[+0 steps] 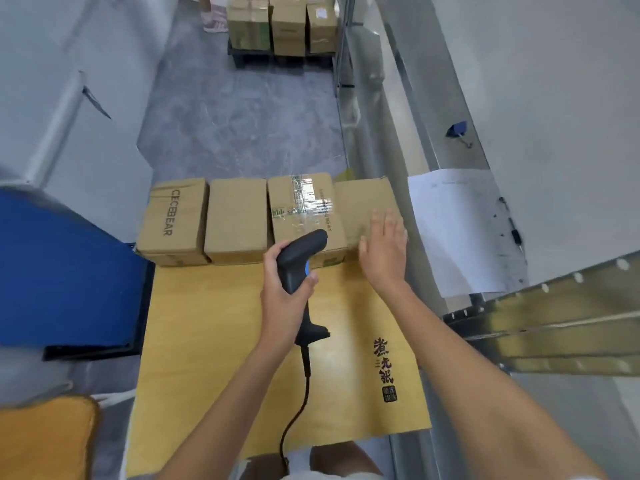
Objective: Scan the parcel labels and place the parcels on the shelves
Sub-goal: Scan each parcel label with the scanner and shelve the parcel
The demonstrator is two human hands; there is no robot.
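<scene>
Wrapped around the handle of a black handheld barcode scanner (300, 261) with a blue trigger button, the left hand (285, 289) has its grip clamped on the tool, whose head points toward a row of four brown cardboard parcels lying side by side at the far edge of a yellow-tan cardboard sheet (214, 341) that covers the desk. A black cable (294, 410) trails from the scanner's base toward the person. The right hand (382, 247) hangs flat with fingers straight and apart, its grip holding nothing, over the plain rightmost parcel (360, 199); whether the palm touches the box cannot quite be made out. Just left of it sits the tape-sealed parcel (304, 209) with a printed label, then a plain parcel (235, 223), then the parcel printed "CECEBEAR" (173, 220). To the right, a white paper sheet (457, 230) lies on a metal shelf (571, 323). More cardboard boxes (282, 24) stand stacked on the floor far ahead.
</scene>
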